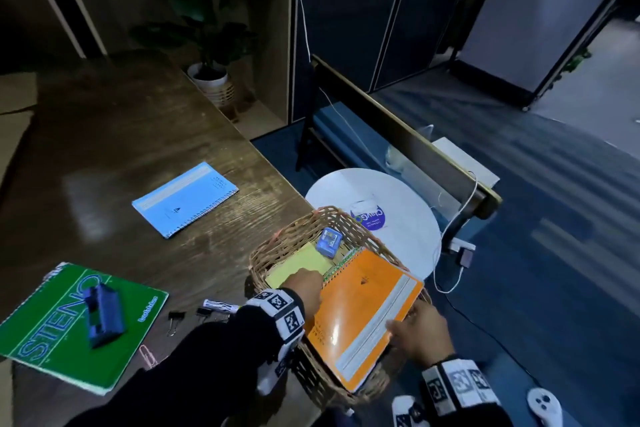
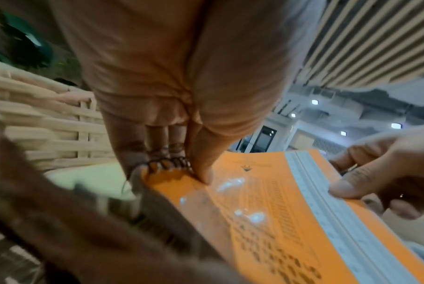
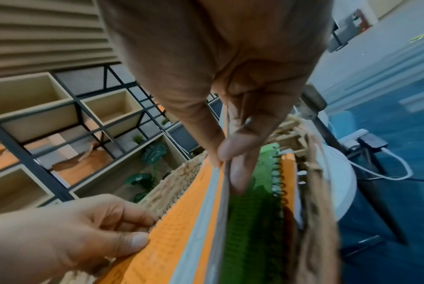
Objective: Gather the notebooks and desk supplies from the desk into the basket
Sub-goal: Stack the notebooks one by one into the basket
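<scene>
An orange spiral notebook [image 1: 367, 308] lies tilted across the wicker basket [image 1: 277, 246] at the desk's right edge. My left hand [image 1: 313, 279] grips its spiral side, thumb on the cover [image 2: 203, 173]. My right hand [image 1: 398, 326] pinches the opposite edge [image 3: 224, 159]. Under it in the basket sit a green notebook [image 3: 249, 211], a yellow pad [image 1: 298, 267] and a small blue item [image 1: 329, 243]. On the desk lie a blue notebook [image 1: 185, 199], a green steno pad [image 1: 52, 340] with a blue stapler-like tool [image 1: 104, 315] on it, two binder clips [image 1: 175, 319], a marker [image 1: 220, 305] and a paper clip [image 1: 149, 355].
A white round side table [image 1: 398, 218] stands just behind the basket, with a dark bench [image 1: 415, 139] and a white cable [image 1: 457, 218] beyond it. A potted plant [image 1: 211, 80] sits off the desk's far corner. Blue carpet lies to the right.
</scene>
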Demonstrator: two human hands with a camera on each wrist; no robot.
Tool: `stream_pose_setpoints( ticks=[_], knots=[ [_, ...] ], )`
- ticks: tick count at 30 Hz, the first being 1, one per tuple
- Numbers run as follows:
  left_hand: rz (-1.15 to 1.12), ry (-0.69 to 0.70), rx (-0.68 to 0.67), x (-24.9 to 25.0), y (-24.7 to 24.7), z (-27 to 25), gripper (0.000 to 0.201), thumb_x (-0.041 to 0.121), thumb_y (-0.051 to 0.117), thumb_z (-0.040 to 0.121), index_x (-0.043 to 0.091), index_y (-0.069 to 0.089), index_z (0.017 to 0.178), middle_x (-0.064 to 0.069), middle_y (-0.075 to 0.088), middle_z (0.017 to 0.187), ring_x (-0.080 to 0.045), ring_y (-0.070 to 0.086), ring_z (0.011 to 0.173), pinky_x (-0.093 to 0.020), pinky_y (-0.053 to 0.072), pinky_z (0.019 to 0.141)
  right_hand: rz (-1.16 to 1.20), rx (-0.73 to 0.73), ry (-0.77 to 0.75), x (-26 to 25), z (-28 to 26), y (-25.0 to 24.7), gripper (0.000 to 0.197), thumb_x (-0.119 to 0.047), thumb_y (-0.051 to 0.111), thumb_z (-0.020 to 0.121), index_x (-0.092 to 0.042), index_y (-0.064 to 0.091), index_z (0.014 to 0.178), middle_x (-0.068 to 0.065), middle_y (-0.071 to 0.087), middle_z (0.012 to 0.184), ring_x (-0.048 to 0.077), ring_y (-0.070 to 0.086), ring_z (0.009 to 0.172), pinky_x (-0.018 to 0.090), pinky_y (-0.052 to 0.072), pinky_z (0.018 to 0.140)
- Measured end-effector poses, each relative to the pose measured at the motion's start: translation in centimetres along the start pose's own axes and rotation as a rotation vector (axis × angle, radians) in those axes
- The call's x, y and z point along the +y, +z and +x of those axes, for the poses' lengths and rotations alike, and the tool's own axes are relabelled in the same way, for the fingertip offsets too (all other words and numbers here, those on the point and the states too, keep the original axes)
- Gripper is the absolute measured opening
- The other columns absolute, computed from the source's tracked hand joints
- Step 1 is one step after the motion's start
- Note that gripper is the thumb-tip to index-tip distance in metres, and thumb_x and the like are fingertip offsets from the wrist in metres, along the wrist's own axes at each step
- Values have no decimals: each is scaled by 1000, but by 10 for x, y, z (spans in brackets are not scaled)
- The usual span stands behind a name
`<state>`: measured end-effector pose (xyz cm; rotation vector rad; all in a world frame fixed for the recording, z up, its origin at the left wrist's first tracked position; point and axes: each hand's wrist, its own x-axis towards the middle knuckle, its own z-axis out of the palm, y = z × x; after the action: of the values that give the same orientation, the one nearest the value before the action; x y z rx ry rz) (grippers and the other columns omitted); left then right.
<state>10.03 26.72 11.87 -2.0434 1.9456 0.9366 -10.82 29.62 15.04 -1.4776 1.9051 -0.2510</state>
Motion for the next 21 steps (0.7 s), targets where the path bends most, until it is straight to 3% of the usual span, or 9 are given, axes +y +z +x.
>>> stream_pose_setpoints(
  ticks=[3, 5, 6, 8, 10, 12, 14, 16, 21],
  knots=[
    [54, -44, -20, 3, 7, 6, 20, 3, 53, 87, 2, 61, 105, -18, 63, 111, -34, 62, 98, -38, 52, 84, -51, -26, 18, -1, -1, 5, 15, -13, 68, 75, -9, 69, 90, 13, 72, 102, 31, 65, 99, 33, 51, 84],
    [103, -40, -17, 4, 7, 5, 25, 2, 53, 86, 4, 59, 110, -17, 60, 114, -34, 60, 102, -39, 53, 87, -112, -36, 12, 1, 2, 7, 16, -21, 69, 75, -10, 71, 87, 10, 73, 97, 29, 65, 98, 32, 52, 83],
    [133, -30, -17, 4, 7, 5, 28, 3, 54, 86, 4, 58, 114, -17, 57, 118, -34, 57, 107, -40, 51, 89, -149, -54, 8, 3, 4, 7, 15, -27, 69, 76, -11, 69, 76, 8, 72, 87, 29, 66, 96, 31, 52, 79],
    [162, -14, -20, 4, 8, -1, 31, 5, 55, 87, 5, 55, 118, -15, 48, 124, -33, 49, 114, -42, 49, 94, -233, -73, 10, 7, 6, 3, 42, -38, 66, 79, -12, 51, 50, 3, 58, 59, 28, 67, 86, 27, 46, 67],
    [120, 1, 15, 4, 7, -10, 30, 7, 55, 88, 7, 56, 117, -14, 46, 124, -32, 49, 113, -42, 50, 90, -301, -40, 7, 3, 5, -6, 54, -47, 62, 81, -12, 42, 45, 2, 47, 51, 28, 66, 79, 26, 40, 61],
    [-17, 18, 115, -3, 4, -23, 33, 9, 52, 90, 10, 53, 123, -11, 48, 126, -30, 52, 112, -41, 50, 85, -367, 1, -73, -12, 2, -16, 46, -49, 60, 83, -15, 53, 53, 4, 54, 60, 29, 66, 88, 28, 41, 63],
    [-213, 21, 278, -18, 0, -39, 40, 14, 51, 92, 14, 48, 133, -8, 49, 132, -28, 52, 118, -42, 48, 95, -344, 45, -180, -36, -3, -20, 33, -46, 62, 83, -14, 70, 83, 7, 70, 79, 30, 65, 97, 32, 47, 73],
    [-397, -5, 437, -40, -5, -58, 39, 21, 50, 93, 17, 50, 131, -5, 53, 133, -26, 51, 121, -39, 45, 101, -264, 53, -304, -72, -12, -17, 38, -41, 67, 80, -12, 69, 104, 4, 75, 81, 28, 68, 92, 34, 50, 79],
    [-575, -234, 673, -129, -1, -119, 28, 20, 56, 88, 16, 63, 115, -5, 66, 114, -23, 60, 108, -30, 45, 93, -264, -92, -685, -177, -38, 40, 33, -32, 71, 79, -17, 68, 108, 6, 75, 89, 24, 67, 90, 31, 48, 80]
  ],
)
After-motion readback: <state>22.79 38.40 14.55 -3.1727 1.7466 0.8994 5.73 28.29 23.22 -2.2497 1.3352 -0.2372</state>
